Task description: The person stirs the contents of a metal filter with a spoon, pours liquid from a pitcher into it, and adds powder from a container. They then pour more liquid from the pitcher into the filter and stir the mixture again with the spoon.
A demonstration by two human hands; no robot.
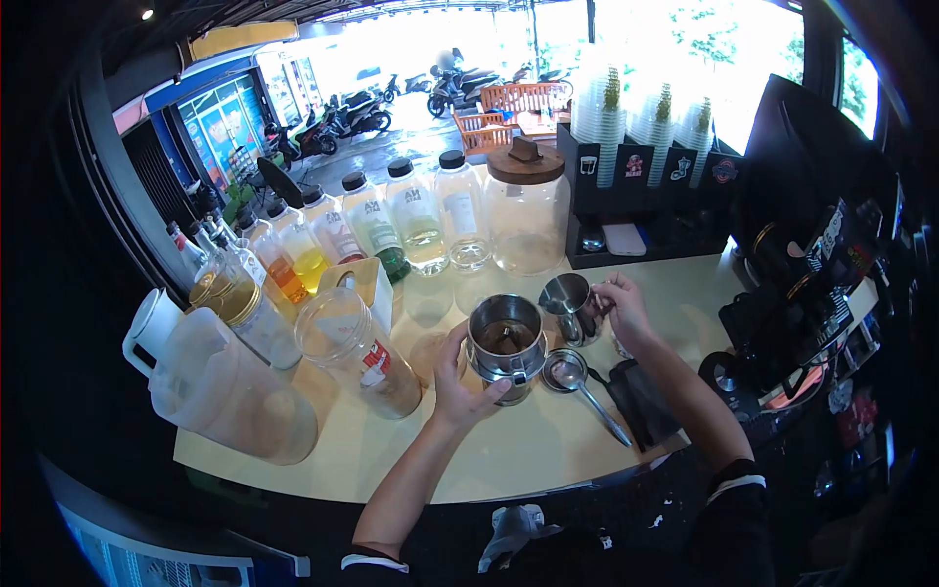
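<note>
My left hand (460, 389) is wrapped round the near left side of a steel pot (514, 366), its thumb at the front by the handle. Brown liquid or grounds lie inside the pot, with something dark in them. In my right hand (626, 311) is the handle of a smaller steel pitcher (570, 315), just right of the pot. The pitcher tilts slightly, and its inside looks bare metal. Below it a long-handled steel ladle (599, 406) rests on a small round dish, with a dark flat item (642, 399) beside it.
Left stand a tall clear jug (240, 391), a clear plastic container with a red label (377, 377) and a white jug (152, 328). Bottles of coloured syrup (377, 230) line the back, beside a wooden-lidded glass jar (528, 215). A cup rack (626, 210) and dark equipment (782, 333) stand right.
</note>
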